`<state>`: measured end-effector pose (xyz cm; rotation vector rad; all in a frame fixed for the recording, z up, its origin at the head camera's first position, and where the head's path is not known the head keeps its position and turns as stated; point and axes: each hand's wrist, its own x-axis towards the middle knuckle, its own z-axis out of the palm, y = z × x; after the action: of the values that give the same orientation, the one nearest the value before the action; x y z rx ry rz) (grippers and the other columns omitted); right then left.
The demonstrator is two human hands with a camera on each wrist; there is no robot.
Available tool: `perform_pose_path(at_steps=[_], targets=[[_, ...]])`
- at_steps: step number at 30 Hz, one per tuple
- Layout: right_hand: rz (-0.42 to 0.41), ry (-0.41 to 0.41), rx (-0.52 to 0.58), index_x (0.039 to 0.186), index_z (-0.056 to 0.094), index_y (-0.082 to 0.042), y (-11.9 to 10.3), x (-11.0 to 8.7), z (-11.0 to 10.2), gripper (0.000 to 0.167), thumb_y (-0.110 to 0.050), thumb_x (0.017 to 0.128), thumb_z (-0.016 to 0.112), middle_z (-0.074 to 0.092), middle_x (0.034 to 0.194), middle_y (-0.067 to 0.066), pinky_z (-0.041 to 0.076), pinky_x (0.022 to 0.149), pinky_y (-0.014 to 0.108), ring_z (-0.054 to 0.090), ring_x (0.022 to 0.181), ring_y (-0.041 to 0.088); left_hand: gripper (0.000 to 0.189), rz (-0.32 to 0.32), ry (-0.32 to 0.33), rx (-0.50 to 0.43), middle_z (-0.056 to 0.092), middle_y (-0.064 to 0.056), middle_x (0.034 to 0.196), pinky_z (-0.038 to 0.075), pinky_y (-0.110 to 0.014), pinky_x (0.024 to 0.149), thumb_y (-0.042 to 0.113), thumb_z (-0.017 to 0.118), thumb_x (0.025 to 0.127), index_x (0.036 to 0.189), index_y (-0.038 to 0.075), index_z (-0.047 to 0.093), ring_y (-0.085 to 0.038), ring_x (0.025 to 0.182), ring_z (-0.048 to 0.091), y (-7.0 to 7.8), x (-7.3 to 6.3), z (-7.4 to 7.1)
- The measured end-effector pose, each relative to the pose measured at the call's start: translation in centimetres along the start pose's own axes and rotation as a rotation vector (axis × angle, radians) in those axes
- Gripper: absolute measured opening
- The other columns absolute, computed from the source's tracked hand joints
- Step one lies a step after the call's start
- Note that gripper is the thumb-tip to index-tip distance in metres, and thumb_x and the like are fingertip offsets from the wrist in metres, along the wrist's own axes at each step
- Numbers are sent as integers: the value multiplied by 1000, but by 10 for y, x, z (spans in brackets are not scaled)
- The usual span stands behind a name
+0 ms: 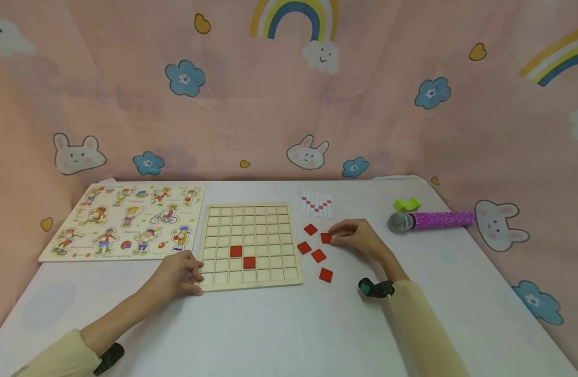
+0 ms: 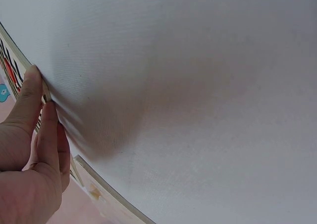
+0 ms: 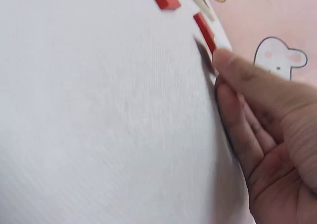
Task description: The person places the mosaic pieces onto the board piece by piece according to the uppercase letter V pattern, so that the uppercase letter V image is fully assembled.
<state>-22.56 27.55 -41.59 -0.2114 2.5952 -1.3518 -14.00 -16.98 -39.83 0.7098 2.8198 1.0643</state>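
My left hand (image 1: 178, 275) holds the lower left edge of a wooden grid board (image 1: 270, 275), thumb and fingertips on its rim. Two red square tiles (image 1: 235, 251) lie in cells of the board, diagonal to each other. Right of the board, my right hand (image 1: 362, 241) pinches another red tile (image 3: 205, 33) between thumb and fingertips, with a shadow beneath it on the cloth. Several loose red tiles (image 1: 319, 255) are scattered between the board and this hand. Behind them lies a small pattern card (image 1: 317, 209) with red squares in a V.
At the left is a picture puzzle board (image 1: 121, 257) with sporting figures. A purple glitter microphone (image 1: 440, 220) lies on the right, with a lime-green block (image 1: 407, 204) behind it. White cloth (image 1: 289, 335) covers the table, and a printed pink curtain (image 1: 251, 115) hangs behind.
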Motion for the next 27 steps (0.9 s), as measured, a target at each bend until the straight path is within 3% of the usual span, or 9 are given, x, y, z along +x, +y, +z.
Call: perform_pose_path(at_steps=[12,19,27], targets=[[95,104,69,112,69,-4,-19,-9,18,32,-14,83,76,69,110,11,44,98,39,65,105,24,26,5,3,3,56,6,82,42,-29,74,9,88,59,66,14,64,-30,99,64,0,1,-1],[115,146,73,112,69,-4,-39,-8,33,31,-15,83,76,69,110,12,45,96,39,62,109,27,26,1,2,1,56,6,82,42,-29,74,8,89,59,65,14,64,-30,99,64,-1,1,-1],[105,160,108,110,70,-2,-51,-1,48,30,-10,82,75,70,107,13,50,89,33,64,101,26,26,-23,-3,-11,57,4,82,42,-29,73,6,88,58,65,13,64,-31,98,63,1,1,0]])
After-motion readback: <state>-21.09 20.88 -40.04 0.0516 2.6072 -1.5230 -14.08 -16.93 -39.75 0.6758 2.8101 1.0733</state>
